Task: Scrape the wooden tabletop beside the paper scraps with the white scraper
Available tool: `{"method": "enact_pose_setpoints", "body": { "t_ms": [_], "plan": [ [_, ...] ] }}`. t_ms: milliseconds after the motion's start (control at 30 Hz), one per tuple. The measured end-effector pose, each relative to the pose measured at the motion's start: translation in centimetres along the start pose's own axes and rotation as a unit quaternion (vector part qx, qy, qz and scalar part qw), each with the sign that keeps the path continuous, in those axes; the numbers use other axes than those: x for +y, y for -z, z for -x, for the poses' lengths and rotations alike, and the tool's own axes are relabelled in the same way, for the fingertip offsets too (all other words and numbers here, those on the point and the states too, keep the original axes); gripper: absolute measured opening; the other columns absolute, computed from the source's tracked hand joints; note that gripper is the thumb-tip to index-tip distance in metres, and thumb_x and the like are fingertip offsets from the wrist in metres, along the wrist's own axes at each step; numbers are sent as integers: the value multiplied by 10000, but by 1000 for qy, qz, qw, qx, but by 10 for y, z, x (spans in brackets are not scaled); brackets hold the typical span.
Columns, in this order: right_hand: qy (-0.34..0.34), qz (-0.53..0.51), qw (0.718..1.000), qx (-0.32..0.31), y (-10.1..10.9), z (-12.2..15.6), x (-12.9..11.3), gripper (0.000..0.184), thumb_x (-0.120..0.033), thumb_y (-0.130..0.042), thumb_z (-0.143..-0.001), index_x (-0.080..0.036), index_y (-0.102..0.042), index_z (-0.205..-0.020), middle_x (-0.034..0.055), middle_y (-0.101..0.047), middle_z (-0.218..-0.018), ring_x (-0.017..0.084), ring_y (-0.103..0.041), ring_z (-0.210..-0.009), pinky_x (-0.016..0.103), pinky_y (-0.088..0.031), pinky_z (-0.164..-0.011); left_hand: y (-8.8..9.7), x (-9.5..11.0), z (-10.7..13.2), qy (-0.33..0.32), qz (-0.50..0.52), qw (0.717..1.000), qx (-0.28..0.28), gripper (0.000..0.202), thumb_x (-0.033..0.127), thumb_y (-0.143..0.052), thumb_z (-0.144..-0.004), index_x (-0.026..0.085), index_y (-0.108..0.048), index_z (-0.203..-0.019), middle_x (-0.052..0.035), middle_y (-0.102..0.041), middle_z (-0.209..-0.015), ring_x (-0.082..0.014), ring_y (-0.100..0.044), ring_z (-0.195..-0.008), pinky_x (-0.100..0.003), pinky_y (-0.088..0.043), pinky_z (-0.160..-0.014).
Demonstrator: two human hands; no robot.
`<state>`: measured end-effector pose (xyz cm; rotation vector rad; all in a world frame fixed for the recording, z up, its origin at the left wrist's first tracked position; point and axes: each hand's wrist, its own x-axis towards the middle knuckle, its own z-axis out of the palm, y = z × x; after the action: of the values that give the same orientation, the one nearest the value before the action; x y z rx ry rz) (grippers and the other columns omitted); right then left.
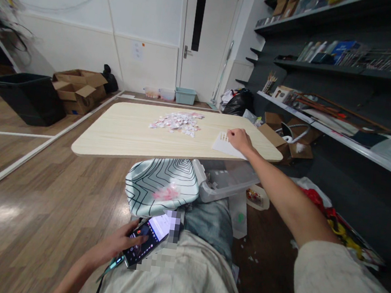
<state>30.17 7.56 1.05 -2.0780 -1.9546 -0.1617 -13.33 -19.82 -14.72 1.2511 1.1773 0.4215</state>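
Observation:
My left hand point(123, 240) grips a smartphone point(149, 239) with its screen lit, the thumb lying over the glass. A cable runs from the phone's lower end. On the light wood table point(121, 132), my right hand point(240, 139) rests with curled fingers at the upper edge of a white sheet point(229, 147) that has small pieces or slots along it. What its fingertips pinch is hidden. Left of that sheet lies a heap of small white and pink paper pieces point(179, 121). A patterned cloth-like tray point(161, 185) with pink bits sits on my lap.
Beside the lap tray, a clear plastic box point(227, 182) tucks under the table's near edge. A small dish point(257, 197) stands on the floor to the right. Shelves point(335, 69) line the right wall. A black bin point(29, 98) and cardboard boxes point(78, 90) are at left.

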Motion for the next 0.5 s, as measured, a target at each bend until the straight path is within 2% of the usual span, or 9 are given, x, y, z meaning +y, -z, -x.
{"method": "enact_pose_setpoints", "body": {
  "t_ms": [133, 233, 333, 433, 500],
  "plan": [
    [2, 4, 1000, -4, 0, 0, 0, 498, -381, -430, -1138, -168, -877, -1183, 202, -823, -1264, 284, -771, -1129, 293, -509, -906, 7, -10, -1, 2, 5, 1000, 10, 853, 686, -856, -760, 224, -747, -1468, -93, -735, -1525, -439, -584, -1451, -486, -472, -1247],
    [1, 6, 1000, -8, 1, 0, 0, 502, -377, -423, -1137, -163, -873, -1206, 202, -819, -1279, 283, -773, -1139, 292, -507, -902, 12, -20, 0, 4, 34, 999, 13, 805, 576, -872, -755, 232, -750, -1473, -83, -703, -1570, -447, -523, -1516, -503, -412, -1293],
    [1, 6, 1000, -9, 1, 0, 0, 499, -374, -426, -1136, -163, -874, -1197, 194, -827, -1261, 270, -776, -1129, 277, -501, -897, 15, -28, 2, -10, 83, 996, -14, 753, 509, -840, -772, 230, -758, -1467, -85, -707, -1557, -452, -517, -1517, -534, -397, -1297],
    [2, 5, 1000, -7, 1, 0, 0, 492, -373, -435, -1133, -164, -878, -1186, 189, -833, -1242, 266, -777, -1115, 273, -501, -893, 15, -29, 4, -25, 115, 992, -49, 691, 521, -797, -822, 214, -774, -1440, -98, -716, -1537, -449, -564, -1466, -551, -423, -1271],
    [3, 3, 1000, -6, 1, -1, 1, 495, -374, -434, -1131, -162, -879, -1180, 191, -833, -1238, 273, -778, -1112, 281, -506, -893, 15, -26, 6, -28, 117, 991, -51, 673, 522, -790, -841, 225, -773, -1445, -87, -713, -1546, -440, -557, -1483, -544, -415, -1282]
  ]
}}
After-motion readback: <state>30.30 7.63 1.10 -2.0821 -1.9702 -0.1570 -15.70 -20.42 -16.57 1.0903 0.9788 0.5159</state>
